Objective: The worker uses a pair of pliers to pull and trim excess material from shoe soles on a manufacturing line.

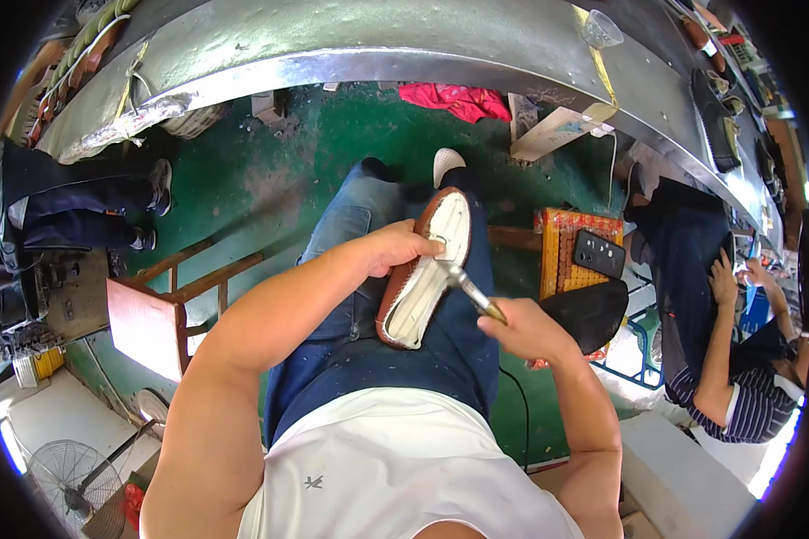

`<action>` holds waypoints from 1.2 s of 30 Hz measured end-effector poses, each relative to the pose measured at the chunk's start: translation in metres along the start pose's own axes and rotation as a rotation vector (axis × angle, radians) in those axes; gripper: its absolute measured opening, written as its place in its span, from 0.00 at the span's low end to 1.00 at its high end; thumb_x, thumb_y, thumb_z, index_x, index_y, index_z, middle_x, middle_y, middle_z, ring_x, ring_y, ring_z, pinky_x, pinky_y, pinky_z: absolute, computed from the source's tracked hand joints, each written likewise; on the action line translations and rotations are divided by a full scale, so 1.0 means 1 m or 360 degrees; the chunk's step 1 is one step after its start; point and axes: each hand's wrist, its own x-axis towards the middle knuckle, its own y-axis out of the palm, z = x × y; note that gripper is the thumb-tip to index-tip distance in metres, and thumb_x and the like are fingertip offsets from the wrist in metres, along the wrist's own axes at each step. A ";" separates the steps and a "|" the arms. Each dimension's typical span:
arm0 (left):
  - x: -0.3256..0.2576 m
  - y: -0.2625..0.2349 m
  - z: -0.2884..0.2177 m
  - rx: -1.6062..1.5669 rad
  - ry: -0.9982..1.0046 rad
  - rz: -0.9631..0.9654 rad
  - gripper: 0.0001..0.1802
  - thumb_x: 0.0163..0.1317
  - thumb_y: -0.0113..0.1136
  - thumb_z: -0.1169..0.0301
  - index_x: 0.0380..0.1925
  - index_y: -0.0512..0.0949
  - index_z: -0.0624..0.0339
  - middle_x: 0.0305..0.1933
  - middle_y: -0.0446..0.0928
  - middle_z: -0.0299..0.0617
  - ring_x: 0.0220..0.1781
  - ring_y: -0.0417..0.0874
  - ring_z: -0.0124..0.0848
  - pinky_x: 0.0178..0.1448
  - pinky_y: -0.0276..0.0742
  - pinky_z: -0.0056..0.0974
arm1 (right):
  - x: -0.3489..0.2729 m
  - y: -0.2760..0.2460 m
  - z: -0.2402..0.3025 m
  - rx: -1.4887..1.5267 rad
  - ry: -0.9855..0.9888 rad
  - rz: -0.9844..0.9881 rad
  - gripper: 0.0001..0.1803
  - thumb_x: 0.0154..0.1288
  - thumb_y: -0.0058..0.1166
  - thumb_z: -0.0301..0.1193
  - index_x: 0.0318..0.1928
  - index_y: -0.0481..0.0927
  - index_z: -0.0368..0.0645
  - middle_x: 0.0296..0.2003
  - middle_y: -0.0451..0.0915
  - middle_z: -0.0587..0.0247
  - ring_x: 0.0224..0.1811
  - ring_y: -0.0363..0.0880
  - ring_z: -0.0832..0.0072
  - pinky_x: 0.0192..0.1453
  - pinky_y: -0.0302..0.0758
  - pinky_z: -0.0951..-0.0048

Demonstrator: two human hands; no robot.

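Observation:
A brown shoe lies across my thighs with its pale underside facing up, toe end pointing away from me. My left hand grips its left edge, thumb pressed onto the white bottom. Whether a small nail sits under the thumb is too small to tell. In my right hand is a hammer, held by the handle, its metal head over the middle of the shoe bottom, close to my left thumb. I cannot tell whether the head touches the shoe.
A long metal workbench curves across the far side. To the left stands a wooden stool. On the right, a phone rests on a woven seat, beside a black pad. Another person sits farther right.

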 end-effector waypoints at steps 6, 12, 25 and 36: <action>0.011 0.000 0.008 0.0062 0.0007 0.0022 0.30 0.67 0.69 0.61 0.66 0.71 0.53 0.59 0.81 0.42 0.60 0.82 0.35 0.63 0.79 0.48 | 0.002 0.030 0.009 -0.0841 -0.0561 -0.0370 0.26 0.71 0.57 0.35 0.57 0.73 0.23 0.43 0.82 0.40 0.46 0.84 0.45 0.51 0.80 0.53; -0.006 0.004 -0.003 -0.0006 0.0040 -0.0039 0.32 0.66 0.70 0.63 0.66 0.69 0.61 0.59 0.80 0.46 0.59 0.82 0.38 0.63 0.79 0.48 | 0.024 0.045 -0.016 -0.0913 -0.0470 -0.0384 0.18 0.69 0.61 0.35 0.51 0.76 0.36 0.35 0.81 0.52 0.37 0.83 0.54 0.41 0.80 0.58; -0.039 0.033 0.052 0.0054 0.0658 -0.0124 0.55 0.63 0.67 0.78 0.81 0.40 0.55 0.78 0.59 0.49 0.78 0.62 0.38 0.80 0.58 0.40 | -0.032 0.086 -0.015 -0.0909 -0.0102 -0.0509 0.09 0.70 0.54 0.30 0.42 0.75 0.37 0.36 0.81 0.47 0.39 0.85 0.53 0.43 0.82 0.59; 0.008 0.020 0.093 0.0377 0.0888 -0.0514 0.54 0.59 0.70 0.63 0.80 0.47 0.57 0.76 0.59 0.59 0.78 0.63 0.49 0.80 0.59 0.43 | -0.046 0.095 -0.016 -0.0903 -0.0316 -0.0489 0.12 0.68 0.57 0.30 0.46 0.74 0.36 0.40 0.80 0.50 0.41 0.85 0.58 0.41 0.84 0.61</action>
